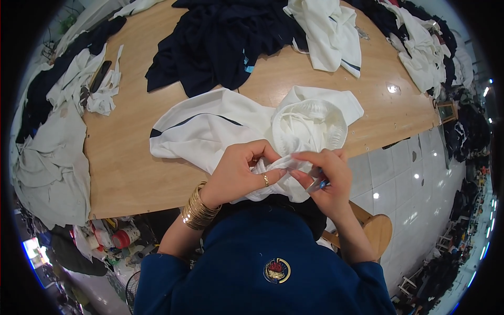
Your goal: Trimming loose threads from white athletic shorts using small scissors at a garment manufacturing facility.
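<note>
White pants [210, 128] with a gathered elastic waistband [338, 128] and a thin navy side stripe lie at the table's front edge. A white cord shows inside the waist opening. My left hand [244, 173], with a ring and several gold bangles, is closed, pinching a fold of the waistband between thumb and fingers. Facing it, my right hand [328, 181] grips the same fold with thumb and forefinger. Tucked in its palm is a small metal tool [317, 184] with a bluish shine, perhaps thread snips; the fingers hide much of it.
Navy garments [210, 47] are heaped at the table's far side, beside another white garment [331, 37]. Further clothes [52, 163] hang over the left edge, near a black-handled tool [101, 76]. A wooden stool [378, 233] stands at my right, under table height.
</note>
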The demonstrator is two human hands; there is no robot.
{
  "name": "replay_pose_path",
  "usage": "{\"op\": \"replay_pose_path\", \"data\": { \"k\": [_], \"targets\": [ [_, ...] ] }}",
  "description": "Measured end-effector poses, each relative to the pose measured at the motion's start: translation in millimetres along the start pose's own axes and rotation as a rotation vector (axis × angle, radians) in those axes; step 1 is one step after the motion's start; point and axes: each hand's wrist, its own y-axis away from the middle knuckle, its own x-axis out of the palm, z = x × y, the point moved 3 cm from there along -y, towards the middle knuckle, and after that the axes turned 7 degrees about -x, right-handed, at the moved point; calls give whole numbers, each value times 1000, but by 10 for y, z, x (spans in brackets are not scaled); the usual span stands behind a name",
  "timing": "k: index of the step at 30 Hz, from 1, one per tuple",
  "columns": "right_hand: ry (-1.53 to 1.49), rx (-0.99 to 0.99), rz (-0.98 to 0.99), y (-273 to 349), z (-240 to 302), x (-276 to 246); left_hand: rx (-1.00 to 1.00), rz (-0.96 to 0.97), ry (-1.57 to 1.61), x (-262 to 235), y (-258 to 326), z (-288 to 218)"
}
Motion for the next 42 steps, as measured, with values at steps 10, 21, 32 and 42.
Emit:
{"op": "replay_pose_path", "data": {
  "k": [10, 21, 32, 42],
  "targets": [
    [-507, -7, 183, 25, 37, -33, -24, -5, 24, 6, -23, -8],
    [-232, 144, 127, 198, -181, 336, 106, -219, 644, -245, -65, -69],
    [287, -149, -310, 181, -182, -87, -280, -159, 1058, -88, 96, 539],
    [316, -12, -424, 318, -280, -119, -26, -87, 1152, -167, 39, 246]
  ]
}}
